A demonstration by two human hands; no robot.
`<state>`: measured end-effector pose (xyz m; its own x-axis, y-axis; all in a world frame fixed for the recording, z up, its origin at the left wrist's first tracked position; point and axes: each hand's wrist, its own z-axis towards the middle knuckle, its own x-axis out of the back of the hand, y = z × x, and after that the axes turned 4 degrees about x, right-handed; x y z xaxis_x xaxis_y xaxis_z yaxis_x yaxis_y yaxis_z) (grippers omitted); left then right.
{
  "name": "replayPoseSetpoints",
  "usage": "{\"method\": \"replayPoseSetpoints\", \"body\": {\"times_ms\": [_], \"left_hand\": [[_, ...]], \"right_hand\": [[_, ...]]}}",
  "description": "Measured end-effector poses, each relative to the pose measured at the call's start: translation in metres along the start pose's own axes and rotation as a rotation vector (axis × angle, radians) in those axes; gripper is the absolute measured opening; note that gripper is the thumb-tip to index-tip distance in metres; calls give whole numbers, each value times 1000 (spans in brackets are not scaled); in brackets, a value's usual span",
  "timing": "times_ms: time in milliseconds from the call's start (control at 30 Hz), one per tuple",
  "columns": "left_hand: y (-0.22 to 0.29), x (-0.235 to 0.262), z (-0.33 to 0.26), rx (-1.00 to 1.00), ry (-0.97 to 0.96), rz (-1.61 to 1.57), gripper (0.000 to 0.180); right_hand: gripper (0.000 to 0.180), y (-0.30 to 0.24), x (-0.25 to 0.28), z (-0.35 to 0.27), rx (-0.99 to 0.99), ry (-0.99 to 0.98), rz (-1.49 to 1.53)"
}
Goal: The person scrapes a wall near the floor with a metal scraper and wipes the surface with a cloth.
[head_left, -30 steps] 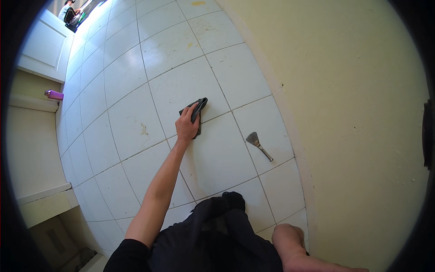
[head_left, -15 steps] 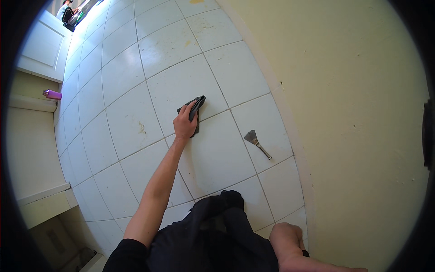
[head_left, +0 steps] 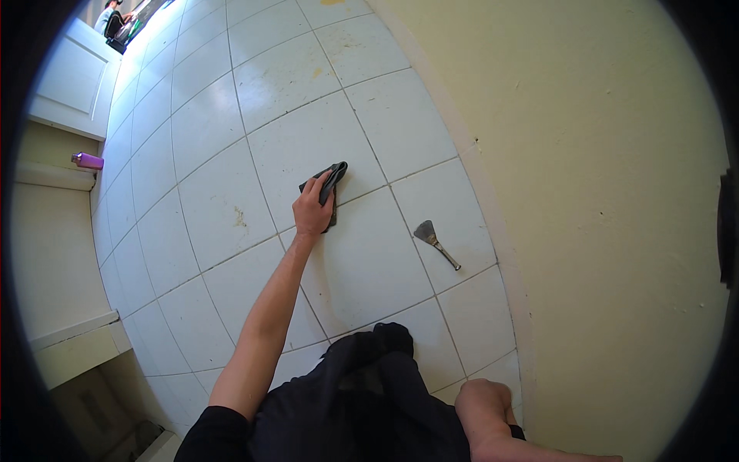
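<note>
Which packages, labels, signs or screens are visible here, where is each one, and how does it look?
Bottle: far left on a pale ledge, lying on its side, small, purple-pink; whether it has a label is too small to tell.
No signs or screens visible.

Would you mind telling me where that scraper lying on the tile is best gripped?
Probably by the thin handle, coming from above at its near end. The scraper lies flat with its wide blade pointing away toward the far tiles, free of the left hand and its dark cloth.

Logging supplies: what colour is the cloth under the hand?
Dark grey, nearly black cloth, under the left hand; head view.
</note>
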<state>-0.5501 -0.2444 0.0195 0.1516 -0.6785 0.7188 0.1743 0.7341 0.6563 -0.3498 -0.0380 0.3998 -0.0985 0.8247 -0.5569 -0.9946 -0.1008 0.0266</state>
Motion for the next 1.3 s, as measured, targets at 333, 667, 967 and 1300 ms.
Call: {"method": "replayPoseSetpoints", "body": {"times_ms": [333,667,967,1300], "left_hand": [[1,0,0,1,5,-13,44],[2,-1,0,-5,6,-11,44],[2,0,0,-6,1,-8,44],[0,0,0,-4,8,-3,44]], "right_hand": [[30,-5,1,0,-71,-14,32],[28,3,-11,-2,64,106,68],[26,3,-11,-1,75,117,35],[30,-10,-5,2,-59,5,-62]]}}
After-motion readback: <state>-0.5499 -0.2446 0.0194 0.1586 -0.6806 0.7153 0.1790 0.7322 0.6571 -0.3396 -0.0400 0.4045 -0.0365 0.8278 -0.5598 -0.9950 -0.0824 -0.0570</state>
